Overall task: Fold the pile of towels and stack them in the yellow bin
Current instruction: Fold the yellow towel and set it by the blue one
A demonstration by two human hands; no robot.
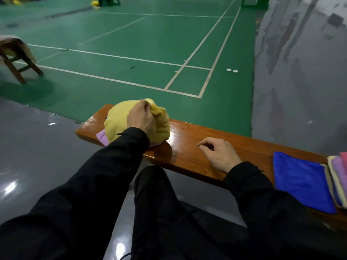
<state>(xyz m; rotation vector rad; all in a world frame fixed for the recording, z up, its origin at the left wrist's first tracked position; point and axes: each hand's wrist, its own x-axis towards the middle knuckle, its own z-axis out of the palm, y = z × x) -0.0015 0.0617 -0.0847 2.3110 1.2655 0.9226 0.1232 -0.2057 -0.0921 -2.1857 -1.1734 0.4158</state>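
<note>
Yellow towel on the pile at frame centre is pinched by left hand; right hand grip loosely curled, empty, resting on table. Risk: purple towel underneath gets dragged off the table edge. Yellow bin not seen

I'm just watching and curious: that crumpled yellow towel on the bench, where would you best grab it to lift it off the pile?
Probably at the bunched ridge on top of the yellow towel, from above, where the left hand already pinches it. The gathered folds stand proud there; its edges lie flat on the purple towel.
</note>
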